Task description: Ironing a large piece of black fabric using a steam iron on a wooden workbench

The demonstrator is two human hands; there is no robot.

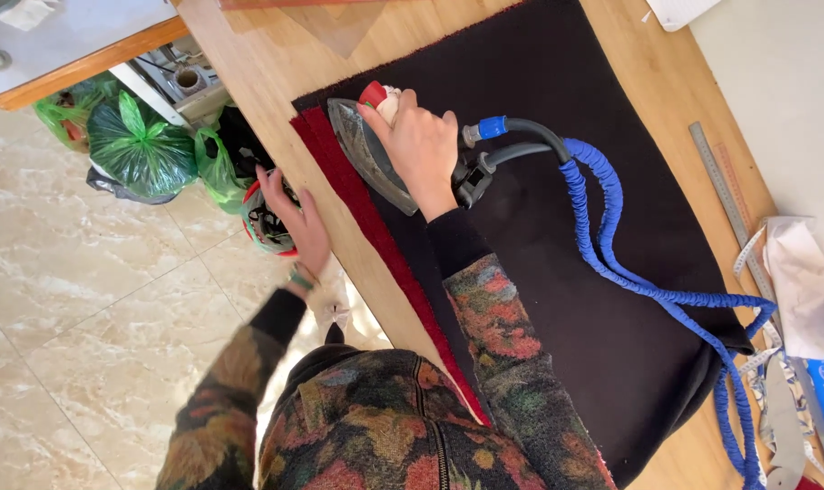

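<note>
Here the iron [368, 154] (right hand [421, 145] gripping) points up-left.

Bright, even daylight, soft shadows, sharp focus, slight edge distortion.

We see right hand [421, 145] gripping steam iron [368, 152] on black fabric [557, 272], red cloth strip [375, 227] along the table edge [258, 73]. Left hand [294, 218] touches a red-rimmed round object [262, 222] beside green bags [140, 145].

Green plastic bags [140, 145] sit on the marble-tiled floor [85, 318] beside the wooden table [258, 63]. A metal ruler [722, 186], a measuring tape [747, 254] and crumpled paper [797, 281] lie along the table's far edge.
</note>
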